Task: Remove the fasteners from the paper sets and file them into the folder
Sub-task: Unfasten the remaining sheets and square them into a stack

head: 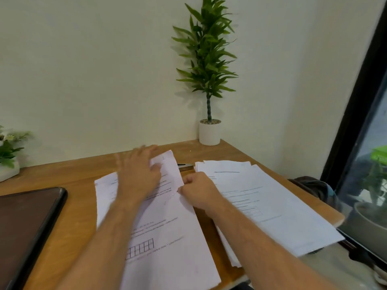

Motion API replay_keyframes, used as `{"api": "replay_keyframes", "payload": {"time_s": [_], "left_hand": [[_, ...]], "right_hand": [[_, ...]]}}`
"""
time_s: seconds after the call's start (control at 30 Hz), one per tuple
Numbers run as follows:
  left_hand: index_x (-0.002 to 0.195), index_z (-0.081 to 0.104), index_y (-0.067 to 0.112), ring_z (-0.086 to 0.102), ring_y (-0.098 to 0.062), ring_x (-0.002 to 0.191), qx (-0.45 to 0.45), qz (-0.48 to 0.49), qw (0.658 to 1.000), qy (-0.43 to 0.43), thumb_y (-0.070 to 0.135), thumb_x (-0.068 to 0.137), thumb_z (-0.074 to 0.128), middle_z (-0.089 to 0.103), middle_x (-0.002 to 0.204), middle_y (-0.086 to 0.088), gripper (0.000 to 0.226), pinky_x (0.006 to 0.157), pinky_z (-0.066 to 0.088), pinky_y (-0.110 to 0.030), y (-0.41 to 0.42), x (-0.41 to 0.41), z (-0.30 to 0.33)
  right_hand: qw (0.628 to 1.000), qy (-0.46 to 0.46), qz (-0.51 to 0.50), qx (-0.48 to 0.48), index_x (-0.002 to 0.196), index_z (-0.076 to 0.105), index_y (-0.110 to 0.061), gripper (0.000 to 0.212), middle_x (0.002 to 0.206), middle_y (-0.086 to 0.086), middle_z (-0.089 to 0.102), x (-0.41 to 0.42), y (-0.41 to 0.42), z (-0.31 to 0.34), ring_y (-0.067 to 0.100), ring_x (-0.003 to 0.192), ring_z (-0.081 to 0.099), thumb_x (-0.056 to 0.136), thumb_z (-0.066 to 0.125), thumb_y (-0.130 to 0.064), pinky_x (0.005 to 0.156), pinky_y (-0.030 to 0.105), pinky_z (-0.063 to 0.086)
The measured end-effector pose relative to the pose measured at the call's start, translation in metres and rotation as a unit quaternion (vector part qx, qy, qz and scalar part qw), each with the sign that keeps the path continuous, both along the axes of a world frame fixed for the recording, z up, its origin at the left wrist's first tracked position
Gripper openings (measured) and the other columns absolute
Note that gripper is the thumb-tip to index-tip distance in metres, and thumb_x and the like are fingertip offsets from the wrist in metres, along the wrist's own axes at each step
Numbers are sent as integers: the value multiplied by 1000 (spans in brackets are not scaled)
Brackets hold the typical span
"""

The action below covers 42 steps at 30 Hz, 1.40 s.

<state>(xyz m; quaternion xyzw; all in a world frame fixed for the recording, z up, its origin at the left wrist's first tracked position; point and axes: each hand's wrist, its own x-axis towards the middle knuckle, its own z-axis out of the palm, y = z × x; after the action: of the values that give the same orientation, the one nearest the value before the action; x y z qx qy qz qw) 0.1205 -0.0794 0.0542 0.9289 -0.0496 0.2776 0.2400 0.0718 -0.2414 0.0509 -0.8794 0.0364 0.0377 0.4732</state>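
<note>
A printed paper set (pixel 165 222) lies in the middle of the wooden desk (pixel 69 176). My left hand (pixel 138 174) presses flat on its upper part, fingers spread. My right hand (pixel 196 190) is curled at the set's right edge and pinches the paper there; a fastener is too small to make out. A second stack of papers (pixel 272 201) lies to the right, overhanging the desk's corner. A dark folder (pixel 27 222) lies at the left.
A small metal tool (pixel 185 166) lies behind the papers. A tall potted plant (pixel 209 130) stands in the back corner, and a small plant (pixel 7 162) at the far left. A window frame (pixel 356 101) runs along the right.
</note>
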Motion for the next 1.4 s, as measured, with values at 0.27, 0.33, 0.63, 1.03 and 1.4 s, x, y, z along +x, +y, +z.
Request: {"api": "replay_keyframes", "payload": {"time_s": [0.27,0.33,0.63,1.03,1.4], "left_hand": [[157,14,5,46,-41,135,-258,30,950,174,36,85,79,42,152,-23,102,104,42,-46,-3,-25,39],[158,14,7,50,-41,131,-290,24,932,215,32,86,79,44,151,-22,99,101,46,-47,-24,-35,26],[154,29,9,60,-23,111,-228,-42,959,161,19,91,72,57,133,-7,76,75,45,-30,-82,-62,-39],[155,28,21,47,-23,134,-479,-68,857,177,10,93,70,37,158,-6,75,85,42,-31,-98,-67,-41],[143,49,19,66,-24,104,-316,-16,930,188,16,89,70,64,130,-2,58,87,58,-43,-85,-73,-45]], "right_hand": [[991,-75,-104,-49,108,70,4,24,110,17,69,4,-91,46,28,100,66,95,61,-14,50,8,39],[986,-70,-114,-98,100,72,0,20,101,14,70,0,-117,44,23,86,64,95,61,-15,59,15,42],[968,-65,-160,-184,130,64,-11,41,134,4,62,-12,-165,6,21,122,57,93,65,-30,98,28,43],[924,43,-240,-294,135,51,-9,68,137,18,50,-15,-203,-14,37,128,42,91,55,-62,107,48,39],[967,9,-157,-201,62,42,-12,38,63,-2,46,-10,-165,-11,11,56,41,99,48,-18,47,22,31]]}}
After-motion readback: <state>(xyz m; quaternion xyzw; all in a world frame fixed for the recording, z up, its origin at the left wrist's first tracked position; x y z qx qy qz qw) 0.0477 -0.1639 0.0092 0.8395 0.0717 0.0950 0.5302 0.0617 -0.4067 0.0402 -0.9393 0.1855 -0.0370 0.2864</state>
